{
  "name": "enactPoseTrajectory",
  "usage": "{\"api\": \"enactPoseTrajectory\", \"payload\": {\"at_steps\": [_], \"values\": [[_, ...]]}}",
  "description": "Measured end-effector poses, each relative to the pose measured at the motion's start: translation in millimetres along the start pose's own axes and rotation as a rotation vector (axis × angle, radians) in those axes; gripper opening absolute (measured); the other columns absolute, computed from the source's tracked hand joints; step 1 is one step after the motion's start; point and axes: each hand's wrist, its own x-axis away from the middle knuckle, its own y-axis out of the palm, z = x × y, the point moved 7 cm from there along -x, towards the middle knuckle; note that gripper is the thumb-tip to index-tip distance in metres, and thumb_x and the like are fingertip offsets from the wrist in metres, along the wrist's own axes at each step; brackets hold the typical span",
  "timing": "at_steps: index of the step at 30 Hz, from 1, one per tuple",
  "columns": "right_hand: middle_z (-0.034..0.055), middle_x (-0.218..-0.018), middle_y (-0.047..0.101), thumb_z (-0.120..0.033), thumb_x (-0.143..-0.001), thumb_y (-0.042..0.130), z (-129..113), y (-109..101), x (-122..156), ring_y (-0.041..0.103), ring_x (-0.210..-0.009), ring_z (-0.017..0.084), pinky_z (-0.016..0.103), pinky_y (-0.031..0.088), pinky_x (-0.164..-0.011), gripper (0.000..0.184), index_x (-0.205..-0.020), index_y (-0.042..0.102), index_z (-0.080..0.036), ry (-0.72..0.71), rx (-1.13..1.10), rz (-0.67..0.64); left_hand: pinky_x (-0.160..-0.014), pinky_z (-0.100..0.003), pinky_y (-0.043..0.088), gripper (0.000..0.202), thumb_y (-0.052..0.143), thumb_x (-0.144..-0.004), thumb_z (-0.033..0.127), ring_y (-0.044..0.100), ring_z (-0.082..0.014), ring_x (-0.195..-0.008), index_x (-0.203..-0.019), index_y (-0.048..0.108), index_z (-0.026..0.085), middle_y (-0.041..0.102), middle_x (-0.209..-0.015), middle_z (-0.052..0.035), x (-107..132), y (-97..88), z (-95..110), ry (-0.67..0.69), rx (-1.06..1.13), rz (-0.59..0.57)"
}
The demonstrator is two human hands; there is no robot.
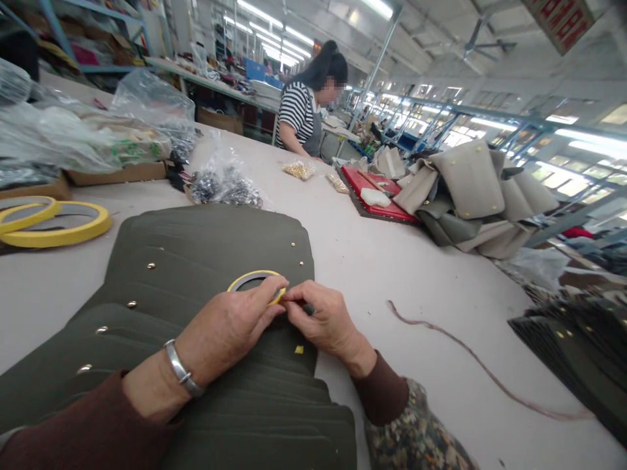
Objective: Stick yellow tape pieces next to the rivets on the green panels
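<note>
While the left hand (235, 329) gripped a round yellow tape roll (255, 273) over the smooth olive panels (210, 238), the right hand (326, 320) pinched its rim | flat yellow scrap (299, 350) lay on the panels | domed metallic studs (132, 304) dotted them | wider tape rolls (63, 240) lay left of them | crinkled clear bag (225, 187) sat beyond them on the worktop (362, 274)

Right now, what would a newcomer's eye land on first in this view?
First, the yellow tape roll near the middle, with the left hand gripping it and the right hand pinching at its edge. Beneath them, the dark green pieces stand out, dotted with shiny gold studs. Farther back on the right, a heap of beige pieces sits beside a bright red flat item.
</note>
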Motion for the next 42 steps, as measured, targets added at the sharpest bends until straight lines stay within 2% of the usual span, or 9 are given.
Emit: {"api": "enactPoseTrajectory", "payload": {"at_steps": [6,11,14,20,25,30,33,36,42], "values": [[0.0018,-0.067,0.068,-0.010,-0.077,0.056,0,-3,0,0.059,-0.058,0.011,0.022,0.045,-0.057,0.014,-0.076,0.069,-0.016,0.094,0.065,0.105,-0.065,-0.027,0.047,0.020,0.040,-0.099,0.029,0.067,-0.0167,-0.076,-0.096,0.058,0.021,0.070,-0.089,-0.0015,-6,-1.6,-2,-0.017,0.051,-0.019],[-0.0027,-0.055,0.063,-0.018,-0.072,0.060,29,7,5,0.057,-0.047,0.010,0.020,0.044,-0.046,0.009,-0.072,0.069,-0.017,0.594,-0.301,0.091,-0.065,-0.029,0.044,0.022,0.040,-0.097,0.024,0.062,-0.0169,-0.073,-0.087,0.059,0.020,0.065,-0.080,-0.0006,-10,-2.7,1,-0.043,0.027,0.000],[-0.0044,-0.052,0.061,-0.020,-0.070,0.061,35,15,9,0.058,-0.045,0.010,0.019,0.047,-0.044,0.007,-0.070,0.067,-0.016,0.752,-0.468,0.108,-0.065,-0.029,0.044,0.022,0.040,-0.096,0.022,0.063,-0.0171,-0.074,-0.087,0.060,0.020,0.065,-0.082,-0.0011,-10,-2.0,0,-0.062,0.001,0.014],[-0.0043,-0.053,0.063,-0.018,-0.069,0.061,38,15,9,0.060,-0.044,0.009,0.017,0.048,-0.042,0.006,-0.070,0.067,-0.016,0.799,-0.467,0.158,-0.061,-0.027,0.042,0.020,0.042,-0.096,0.022,0.060,-0.0147,-0.067,-0.084,0.058,0.020,0.065,-0.078,0.0003,-10,-7.6,10,-0.006,-0.013,0.105],[-0.0041,-0.051,0.061,-0.022,-0.069,0.068,72,-2,18,0.058,-0.042,0.009,0.019,0.051,-0.043,0.008,-0.069,0.067,-0.014,0.947,-0.501,0.253,-0.061,-0.026,0.042,0.021,0.039,-0.099,0.026,0.061,-0.0141,-0.069,-0.090,0.057,0.020,0.066,-0.081,0.0006,-8,-10.9,19,0.054,-0.008,0.125],[-0.0001,-0.058,0.067,-0.026,-0.074,0.071,87,1,20,0.062,-0.050,0.009,0.018,0.052,-0.050,0.013,-0.076,0.070,-0.013,0.912,-0.504,0.146,-0.069,-0.032,0.044,0.020,0.041,-0.098,0.024,0.061,-0.0215,-0.080,-0.091,0.058,0.019,0.066,-0.085,-0.0048,-13,3.9,-10,-0.092,-0.213,-0.084],[-0.0012,-0.058,0.067,-0.022,-0.077,0.071,87,6,19,0.062,-0.050,0.007,0.016,0.051,-0.051,0.009,-0.077,0.070,-0.013,0.906,-0.482,0.108,-0.076,-0.035,0.044,0.017,0.043,-0.097,0.023,0.058,-0.0237,-0.085,-0.092,0.059,0.019,0.065,-0.087,-0.0060,-16,12.2,-14,-0.104,-0.236,-0.195],[-0.0025,-0.055,0.065,-0.018,-0.077,0.071,89,5,22,0.060,-0.047,0.006,0.015,0.050,-0.049,0.006,-0.077,0.069,-0.012,0.973,-0.512,0.061,-0.074,-0.035,0.043,0.018,0.042,-0.096,0.023,0.057,-0.0235,-0.083,-0.090,0.059,0.019,0.064,-0.085,-0.0062,-17,15.1,-12,-0.110,-0.233,-0.230],[-0.0035,-0.051,0.061,-0.019,-0.077,0.070,86,5,32,0.051,-0.039,0.005,0.014,0.044,-0.039,0.007,-0.077,0.070,-0.012,1.006,-0.453,-0.197,-0.074,-0.035,0.041,0.018,0.042,-0.097,0.024,0.058,-0.0221,-0.080,-0.088,0.057,0.020,0.064,-0.085,-0.0056,-14,18.5,-12,-0.112,-0.139,-0.263]]}}
